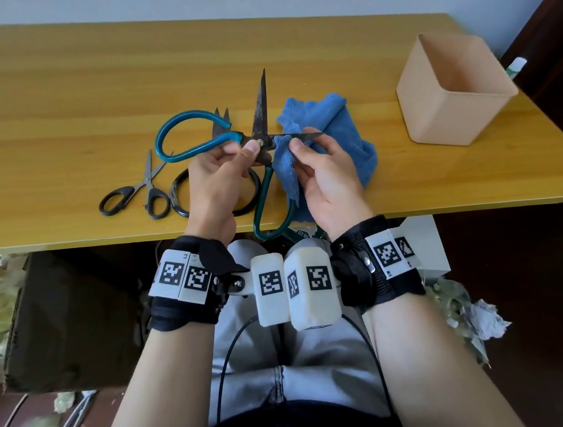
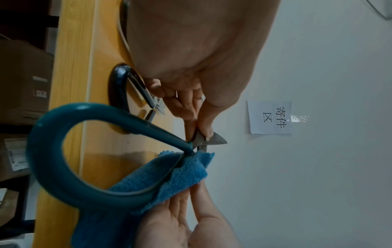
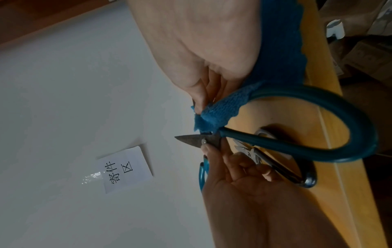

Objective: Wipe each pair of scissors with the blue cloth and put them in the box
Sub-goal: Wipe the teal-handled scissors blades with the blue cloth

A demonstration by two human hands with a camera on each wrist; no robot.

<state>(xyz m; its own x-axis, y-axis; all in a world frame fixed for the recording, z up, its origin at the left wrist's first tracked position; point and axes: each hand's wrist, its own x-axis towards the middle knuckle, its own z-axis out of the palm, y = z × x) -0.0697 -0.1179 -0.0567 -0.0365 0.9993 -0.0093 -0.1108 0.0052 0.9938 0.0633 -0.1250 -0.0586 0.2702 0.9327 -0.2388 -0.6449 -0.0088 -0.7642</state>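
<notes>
While the left hand is pinching the teal scissors at the pivot, the right hand is pinching the blue cloth around one blade, best drawn away from the edge.

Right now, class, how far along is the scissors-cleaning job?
Done: nothing seems boxed; what shows of the box inside is bare. In hand: the left hand pinches the open teal scissors at the pivot while the right hand rubs the blue cloth along one blade. Left: the small black scissors and black-handled shears on the table.
</notes>
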